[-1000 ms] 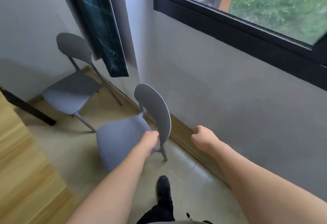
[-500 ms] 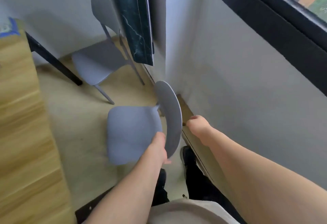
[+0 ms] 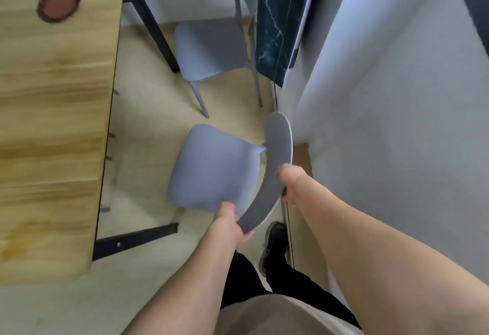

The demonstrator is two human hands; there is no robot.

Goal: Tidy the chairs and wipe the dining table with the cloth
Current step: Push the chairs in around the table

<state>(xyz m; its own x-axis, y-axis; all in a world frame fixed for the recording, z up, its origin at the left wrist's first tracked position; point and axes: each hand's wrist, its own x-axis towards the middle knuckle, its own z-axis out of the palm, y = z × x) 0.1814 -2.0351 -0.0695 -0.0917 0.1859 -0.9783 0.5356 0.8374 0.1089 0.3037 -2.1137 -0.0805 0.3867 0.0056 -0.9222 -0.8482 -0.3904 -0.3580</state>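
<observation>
A grey plastic chair [image 3: 211, 167] stands just below me, its seat facing the wooden dining table [image 3: 53, 122] on the left. My left hand [image 3: 229, 222] grips the near end of its curved backrest. My right hand [image 3: 292, 181] holds the backrest's outer edge further along. A second grey chair [image 3: 209, 48] stands beyond it, by the table's black leg [image 3: 150, 19]. No cloth shows in the frame.
A grey wall [image 3: 397, 122] runs close on the right, with a dark marble-patterned panel [image 3: 280, 16] leaning at the corner. A round reddish coaster [image 3: 58, 4] lies on the table. My black shoe [image 3: 275, 244] is behind the chair.
My view has swung down and left, bringing the table into sight. My right hand, held free near the wall before, now grips the backrest; the chair has turned toward the table.
</observation>
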